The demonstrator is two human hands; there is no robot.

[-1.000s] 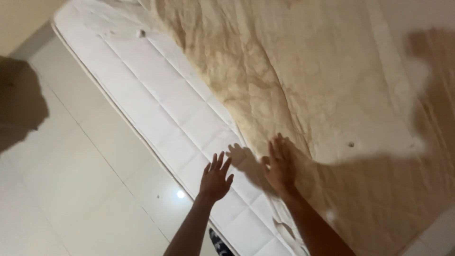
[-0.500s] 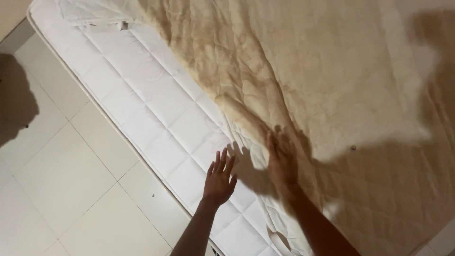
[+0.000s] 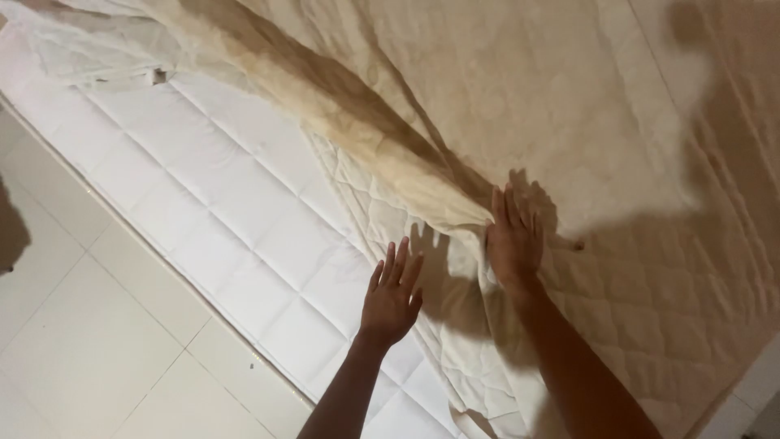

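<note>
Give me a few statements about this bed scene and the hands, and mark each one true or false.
1. The right hand lies flat on the beige quilted cover. True.
2. The left hand grips a pillow. False: it is open with fingers spread over the white mattress, holding nothing.
3. The cover has a long raised fold running diagonally from upper left toward the right hand. True.
4. The floor beside the mattress is dark carpet. False: it is pale tile.
5. The cover hides the whole mattress. False: a wide white quilted strip shows on the left.
</note>
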